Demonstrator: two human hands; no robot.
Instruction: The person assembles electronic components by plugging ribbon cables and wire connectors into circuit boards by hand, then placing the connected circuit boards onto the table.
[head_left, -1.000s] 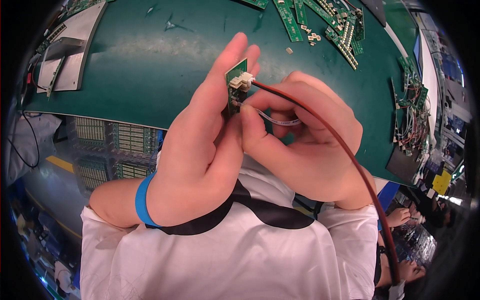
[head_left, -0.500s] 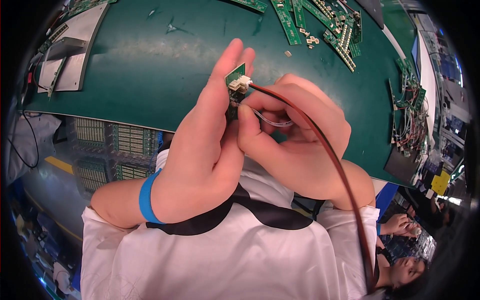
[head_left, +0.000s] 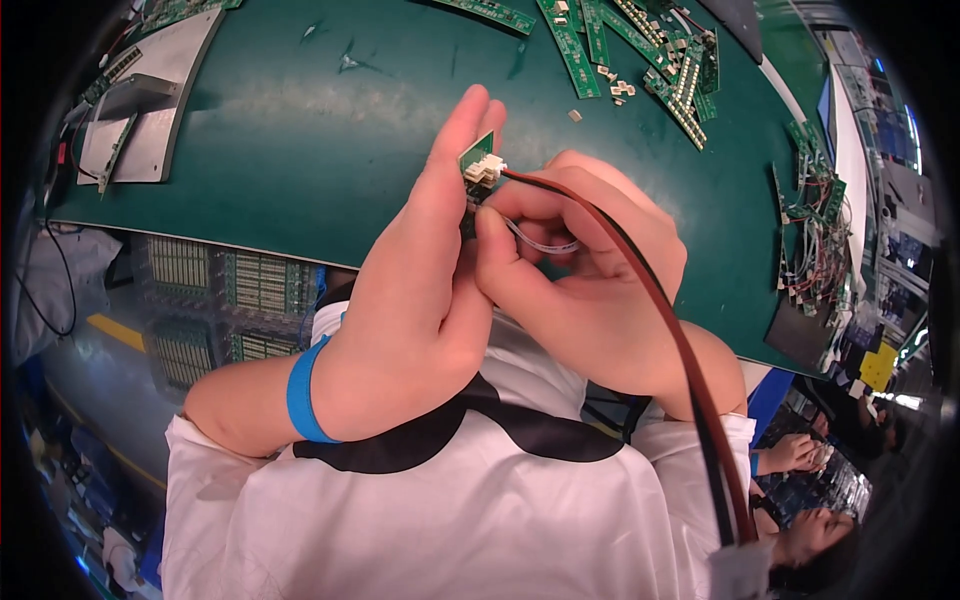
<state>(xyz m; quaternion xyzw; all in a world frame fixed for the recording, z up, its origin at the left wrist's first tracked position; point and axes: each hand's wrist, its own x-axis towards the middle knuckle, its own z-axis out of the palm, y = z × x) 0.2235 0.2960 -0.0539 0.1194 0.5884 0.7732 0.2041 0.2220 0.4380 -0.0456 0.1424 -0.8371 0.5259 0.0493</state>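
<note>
Over the near part of the green table, my left hand [head_left: 415, 270] grips a small green circuit board [head_left: 477, 152], held on edge with its lower part hidden between my hands. White connectors [head_left: 484, 170] sit on the board's face, and a red and black cable [head_left: 640, 262] leads from them across my right wrist toward the lower right. My right hand [head_left: 590, 245] is pinched against the board, thumb and index finger closed on the end of a thin white ribbon cable [head_left: 545, 245] that loops into the palm. A blue band circles my left wrist.
Green circuit strips [head_left: 665, 60] and small loose cream connectors [head_left: 620, 90] lie at the far right of the table [head_left: 330, 150]. Wired boards [head_left: 815, 220] are heaped at the right edge. A metal plate fixture [head_left: 160, 110] stands at the left. Another person's hand [head_left: 790, 453] shows at lower right.
Both hands and the board have shifted only slightly. The red and black cable has swung a little, and a white piece on it now shows at the bottom edge.
</note>
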